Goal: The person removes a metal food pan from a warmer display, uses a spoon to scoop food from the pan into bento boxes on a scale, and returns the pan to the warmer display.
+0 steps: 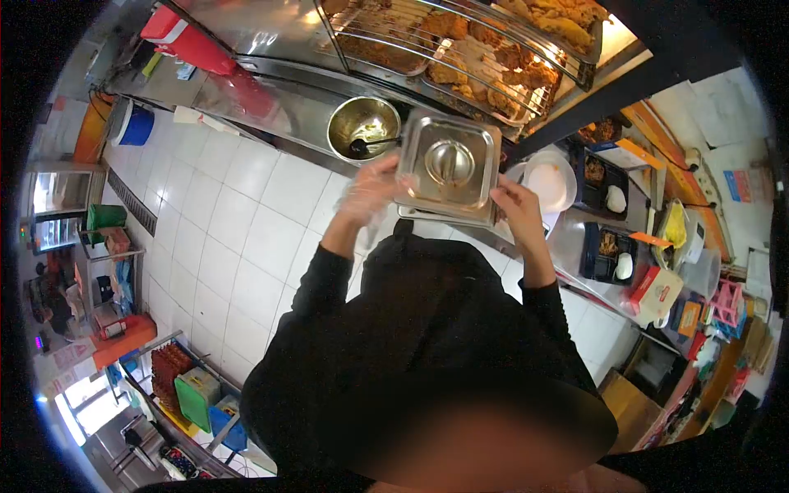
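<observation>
A square stainless-steel pan lid [460,193] with a raised handle in its middle is between my hands, over a metal pan [436,217] whose near rim shows beneath it. My left hand [370,193], in a clear plastic glove and blurred, grips the lid's left edge. At the right edge, my bare right hand [519,209] has its thumb and fingers on the lid; some fingertips are hidden. Just left of the lid stands a round metal bowl [339,131] with brownish residue inside. A black ladle [359,146] rests in that bowl.
Wire racks of fried chicken [468,74] fill the lit cabinet ahead. On the right counter are a white round container [549,182] and black meal trays [590,263] with rice and meat. A blue bucket [136,127] and a shelf cart [177,349] stand left on the tiled floor.
</observation>
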